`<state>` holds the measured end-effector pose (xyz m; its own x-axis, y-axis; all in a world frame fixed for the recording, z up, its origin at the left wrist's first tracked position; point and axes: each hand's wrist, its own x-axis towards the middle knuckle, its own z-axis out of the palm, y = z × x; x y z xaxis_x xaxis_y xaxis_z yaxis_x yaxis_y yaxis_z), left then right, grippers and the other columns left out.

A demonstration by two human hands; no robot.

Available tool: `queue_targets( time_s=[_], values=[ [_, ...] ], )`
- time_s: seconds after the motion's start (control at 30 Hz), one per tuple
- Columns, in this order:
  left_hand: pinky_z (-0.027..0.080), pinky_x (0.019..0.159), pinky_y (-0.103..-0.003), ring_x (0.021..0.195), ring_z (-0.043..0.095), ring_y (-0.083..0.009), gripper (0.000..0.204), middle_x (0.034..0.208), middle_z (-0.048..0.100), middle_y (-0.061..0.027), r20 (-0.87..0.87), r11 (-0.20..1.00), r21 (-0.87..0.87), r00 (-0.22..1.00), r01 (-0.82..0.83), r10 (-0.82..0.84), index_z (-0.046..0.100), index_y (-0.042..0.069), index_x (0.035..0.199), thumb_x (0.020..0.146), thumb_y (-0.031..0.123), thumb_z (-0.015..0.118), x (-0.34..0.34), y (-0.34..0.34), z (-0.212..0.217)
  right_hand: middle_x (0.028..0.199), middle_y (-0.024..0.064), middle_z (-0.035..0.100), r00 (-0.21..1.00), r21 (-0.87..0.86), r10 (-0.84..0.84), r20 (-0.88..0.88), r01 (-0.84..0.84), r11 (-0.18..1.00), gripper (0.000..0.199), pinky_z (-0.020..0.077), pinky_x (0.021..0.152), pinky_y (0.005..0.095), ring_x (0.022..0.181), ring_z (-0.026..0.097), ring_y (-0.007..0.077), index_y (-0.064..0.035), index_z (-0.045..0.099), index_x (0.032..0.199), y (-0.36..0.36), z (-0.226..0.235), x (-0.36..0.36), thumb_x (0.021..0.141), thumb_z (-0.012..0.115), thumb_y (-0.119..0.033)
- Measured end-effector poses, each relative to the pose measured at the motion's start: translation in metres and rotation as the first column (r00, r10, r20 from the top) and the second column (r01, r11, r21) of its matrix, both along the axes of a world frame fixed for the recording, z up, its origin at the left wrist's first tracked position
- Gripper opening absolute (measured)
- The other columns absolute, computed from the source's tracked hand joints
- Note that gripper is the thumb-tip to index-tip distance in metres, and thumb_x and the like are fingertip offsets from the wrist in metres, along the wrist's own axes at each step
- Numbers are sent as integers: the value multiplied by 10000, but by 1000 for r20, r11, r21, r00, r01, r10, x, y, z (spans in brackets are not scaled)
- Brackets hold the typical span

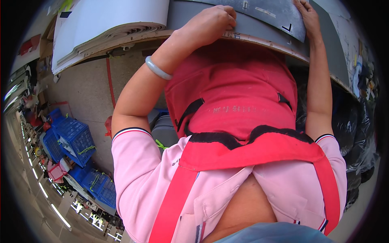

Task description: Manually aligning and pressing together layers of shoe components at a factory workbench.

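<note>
A stiff grey sheet (267, 18) with small cut slots and a black corner mark lies at the table's near side. My left hand (214, 22), below a pale bangle (157, 69), is closed at the sheet's near edge, its fingertips partly hidden. At the sheet's right edge, my right hand (308, 16) grips it between thumb and fingers. Under it lies a larger dark grey surface (253, 30), which extends past the sheet on both sides.
A thick stack of large white sheets (113, 24) lies left of my left hand, its near edges curling. The worn table edge (259, 40) runs just before my red apron (243, 97). Blue crates (75, 135) stand on the floor at left; dark plastic-wrapped bundles (356, 133) are at right.
</note>
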<state>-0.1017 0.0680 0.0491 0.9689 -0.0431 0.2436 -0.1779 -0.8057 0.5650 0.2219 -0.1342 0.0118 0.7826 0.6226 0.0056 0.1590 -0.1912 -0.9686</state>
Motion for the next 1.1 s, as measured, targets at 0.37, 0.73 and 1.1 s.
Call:
queue_targets(
  time_s=[0.37, 0.73, 1.1],
  values=[
    [514, 881, -384, 1001, 617, -322, 75, 990, 663, -146, -156, 996, 22, 985, 84, -80, 713, 22, 845, 800, 45, 657, -4, 10, 14, 894, -28, 648, 999, 13, 2, 36, -2, 1000, 204, 465, 722, 219, 799, 564, 64, -39, 685, 1048, -3, -3, 2, 960, 686, -223],
    [517, 865, -391, 966, 615, -321, 90, 926, 683, -141, 120, 978, 205, 991, 37, -62, 704, 13, 824, 803, 82, 651, -15, 1, 31, 891, -30, 647, 998, 3, -29, 47, 28, 1000, 190, 468, 714, 219, 786, 562, 61, -39, 684, 1047, -3, -2, -2, 960, 681, -207],
    [513, 941, -393, 1112, 594, -315, 318, 1175, 628, -102, 37, 960, 259, 995, -104, 97, 676, 73, 1135, 834, -6, 612, -30, -4, 3, 866, -36, 643, 995, -5, -57, 77, 57, 998, 153, 467, 693, 216, 761, 562, 57, -47, 685, 1022, -1, -3, -4, 964, 672, -189]
  ],
)
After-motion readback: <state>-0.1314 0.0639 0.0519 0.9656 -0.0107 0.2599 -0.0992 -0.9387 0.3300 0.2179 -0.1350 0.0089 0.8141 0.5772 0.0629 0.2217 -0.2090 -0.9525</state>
